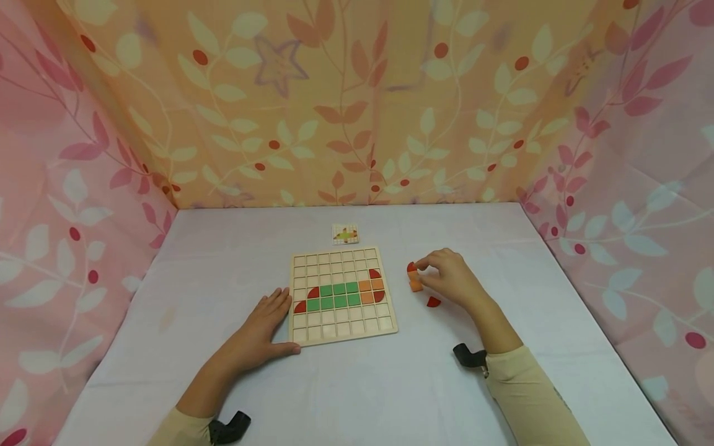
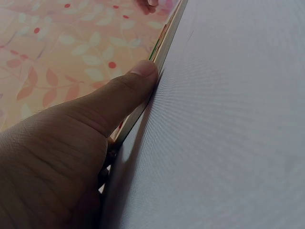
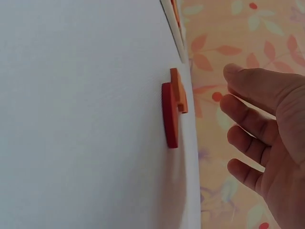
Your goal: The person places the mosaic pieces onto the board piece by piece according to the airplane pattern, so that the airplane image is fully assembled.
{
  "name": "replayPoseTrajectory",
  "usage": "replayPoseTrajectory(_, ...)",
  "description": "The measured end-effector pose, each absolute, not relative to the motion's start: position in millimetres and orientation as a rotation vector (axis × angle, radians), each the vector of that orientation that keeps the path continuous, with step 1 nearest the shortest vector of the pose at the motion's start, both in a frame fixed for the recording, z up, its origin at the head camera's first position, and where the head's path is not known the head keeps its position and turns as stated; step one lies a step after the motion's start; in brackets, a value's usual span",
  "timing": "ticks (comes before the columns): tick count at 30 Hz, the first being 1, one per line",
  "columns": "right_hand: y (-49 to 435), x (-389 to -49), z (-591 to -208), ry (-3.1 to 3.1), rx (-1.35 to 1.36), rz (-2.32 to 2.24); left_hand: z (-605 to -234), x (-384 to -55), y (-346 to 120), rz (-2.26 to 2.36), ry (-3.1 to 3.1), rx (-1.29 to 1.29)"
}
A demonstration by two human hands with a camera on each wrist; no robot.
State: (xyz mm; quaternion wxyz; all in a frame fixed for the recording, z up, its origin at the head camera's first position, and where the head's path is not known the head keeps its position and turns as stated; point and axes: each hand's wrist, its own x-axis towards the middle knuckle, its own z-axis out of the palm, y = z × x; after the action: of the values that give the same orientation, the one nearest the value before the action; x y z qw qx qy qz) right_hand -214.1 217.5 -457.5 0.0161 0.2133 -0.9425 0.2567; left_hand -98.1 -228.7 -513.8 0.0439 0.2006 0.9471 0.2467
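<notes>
A wooden grid board (image 1: 342, 322) lies on the table, holding green squares (image 1: 339, 295), orange squares (image 1: 365, 292) and red quarter-circle pieces (image 1: 301, 306). My left hand (image 1: 253, 331) rests along its left side with fingers extended; in the left wrist view, the thumb (image 2: 138, 78) touches the board's edge. Right of the board, my right hand (image 1: 453, 279) hovers by loose orange squares (image 1: 415, 285) and a red quarter-circle (image 1: 411, 267). In the right wrist view its fingers are loosely bent, with nothing visible between them. Another red quarter-circle (image 1: 433, 302) lies nearer me.
A small pattern card (image 1: 345, 234) with a colored figure on a grid lies behind the board. White cloth (image 1: 251, 248) covers the table. Floral curtains (image 1: 357, 105) stand behind it and on both sides. Black wrist devices (image 1: 470, 356) are on both arms.
</notes>
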Motion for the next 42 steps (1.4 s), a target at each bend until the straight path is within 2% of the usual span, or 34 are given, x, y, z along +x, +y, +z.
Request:
replayPoseTrajectory(14,230.1,-219.2,-476.6,-2.959,0.838,0.821,-515.5,-99.4,-230.7,0.747,2.897,0.624)
replayPoseTrajectory(30,227.0,-217.6,-483.5,-3.026,0.805,0.785,-514.6,-96.1,-229.2,0.770,2.894,0.605)
replayPoseTrajectory(42,225.2,-218.4,-483.5,-2.968,0.883,0.649,-516.3,-96.6,-230.7,0.796,2.915,0.632)
